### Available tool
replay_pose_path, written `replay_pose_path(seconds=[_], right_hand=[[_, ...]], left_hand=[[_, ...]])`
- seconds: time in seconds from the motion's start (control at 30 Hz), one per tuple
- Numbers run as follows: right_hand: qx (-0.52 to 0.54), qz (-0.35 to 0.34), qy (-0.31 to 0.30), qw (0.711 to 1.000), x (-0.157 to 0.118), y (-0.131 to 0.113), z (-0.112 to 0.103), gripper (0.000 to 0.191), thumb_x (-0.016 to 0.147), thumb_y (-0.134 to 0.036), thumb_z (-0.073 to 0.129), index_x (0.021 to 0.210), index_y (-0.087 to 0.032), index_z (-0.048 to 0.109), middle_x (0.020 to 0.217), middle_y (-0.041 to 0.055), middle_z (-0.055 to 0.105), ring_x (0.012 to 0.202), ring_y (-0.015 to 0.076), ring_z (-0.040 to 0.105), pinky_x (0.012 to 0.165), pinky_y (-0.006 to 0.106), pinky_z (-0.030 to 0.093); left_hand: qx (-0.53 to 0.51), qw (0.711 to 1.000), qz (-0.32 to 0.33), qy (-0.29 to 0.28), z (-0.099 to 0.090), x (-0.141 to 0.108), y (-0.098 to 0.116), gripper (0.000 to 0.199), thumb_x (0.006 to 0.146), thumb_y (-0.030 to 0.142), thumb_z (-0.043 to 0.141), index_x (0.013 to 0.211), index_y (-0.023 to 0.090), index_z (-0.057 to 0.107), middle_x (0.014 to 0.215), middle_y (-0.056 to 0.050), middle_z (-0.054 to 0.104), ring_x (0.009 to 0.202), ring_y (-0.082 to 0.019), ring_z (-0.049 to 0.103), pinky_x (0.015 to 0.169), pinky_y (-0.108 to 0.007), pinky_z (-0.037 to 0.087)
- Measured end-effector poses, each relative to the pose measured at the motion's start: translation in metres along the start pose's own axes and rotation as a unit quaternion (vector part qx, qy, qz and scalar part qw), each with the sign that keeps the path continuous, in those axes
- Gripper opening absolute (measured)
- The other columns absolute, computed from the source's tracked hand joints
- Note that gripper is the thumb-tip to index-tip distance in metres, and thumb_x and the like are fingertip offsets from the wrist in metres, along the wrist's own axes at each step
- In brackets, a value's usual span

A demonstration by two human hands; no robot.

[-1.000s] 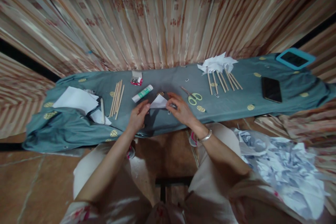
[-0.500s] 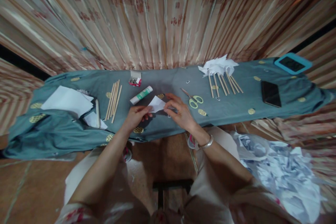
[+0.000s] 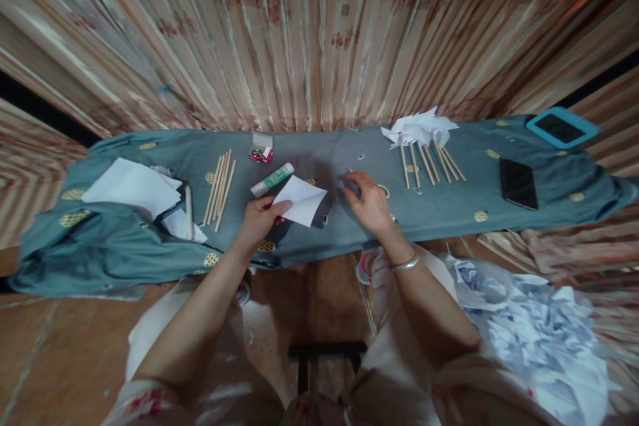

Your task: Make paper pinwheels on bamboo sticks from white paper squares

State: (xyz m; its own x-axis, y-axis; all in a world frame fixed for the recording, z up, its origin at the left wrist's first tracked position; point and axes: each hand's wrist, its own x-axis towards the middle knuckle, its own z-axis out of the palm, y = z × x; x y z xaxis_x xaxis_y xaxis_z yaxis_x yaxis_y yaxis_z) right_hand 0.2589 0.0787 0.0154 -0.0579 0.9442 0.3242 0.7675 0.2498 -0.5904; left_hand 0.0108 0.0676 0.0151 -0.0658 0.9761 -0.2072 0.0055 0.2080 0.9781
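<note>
Many folds of striped, flower-printed curtain [image 3: 309, 33] fill the room's far side and bunch at both edges. Beneath lies brown floor [image 3: 60, 353] with pale lines across it. One long, narrow table [image 3: 324, 146] crosses the room, draped in a grey-blue cloth [image 3: 439, 216] with yellow pineapples; it is rumpled at the left end, smoother in the middle. At lower right, beside the person's leg, a heap of white scraps [image 3: 544, 333] lies below table level.

A paper stack [image 3: 132, 186] sits on the table's left end, a pen [image 3: 189, 213] against its right side. White pinwheels [image 3: 422, 126] lie bunched right of centre, their sticks pointing toward the person. Near the right end are a blue-framed tablet [image 3: 562, 128] and a black phone [image 3: 519, 184].

Over the table's middle, the left hand [image 3: 259, 219] pinches a creased sheet [image 3: 302, 201] at its left corner, thumb on top. The right hand [image 3: 369, 203] covers most of the scissors [image 3: 383, 190], thumb and forefinger parted; whether it grips them cannot be told. Loose sticks [image 3: 218, 190] lie left of the glue [image 3: 273, 180]; a small red-and-white box [image 3: 261, 148] sits just behind it.
</note>
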Motion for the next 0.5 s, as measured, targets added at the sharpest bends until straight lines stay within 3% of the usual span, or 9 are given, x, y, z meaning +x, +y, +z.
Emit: replay_pose_path(seconds=[0.2,0.5], right_hand=[[-0.22,0.101,-0.063,0.968,0.0,0.015,-0.025,0.034,0.089,-0.02,0.046,0.116,-0.011,0.065,0.112,0.019,0.07,0.104,0.0301,0.064,0.094,0.039,0.047],[-0.298,0.137,-0.12,0.937,0.0,0.013,-0.031,0.034,0.088,-0.02,0.049,0.117,-0.011,0.064,0.113,0.0184,0.07,0.101,0.0285,0.067,0.085,0.034,0.048]], left_hand=[[0.0,0.999,0.037,0.025,0.0,0.003,0.0,0.028,0.055,0.04,0.079,0.058,0.015,0.068,0.047,0.002,0.055,0.043,-0.009,0.045,0.042,-0.021,0.034],[0.021,0.994,0.096,0.055,-0.004,0.01,0.001,0.027,0.06,0.04,0.075,0.053,0.017,0.062,0.046,0.002,0.052,0.042,-0.009,0.044,0.04,-0.021,0.034]])
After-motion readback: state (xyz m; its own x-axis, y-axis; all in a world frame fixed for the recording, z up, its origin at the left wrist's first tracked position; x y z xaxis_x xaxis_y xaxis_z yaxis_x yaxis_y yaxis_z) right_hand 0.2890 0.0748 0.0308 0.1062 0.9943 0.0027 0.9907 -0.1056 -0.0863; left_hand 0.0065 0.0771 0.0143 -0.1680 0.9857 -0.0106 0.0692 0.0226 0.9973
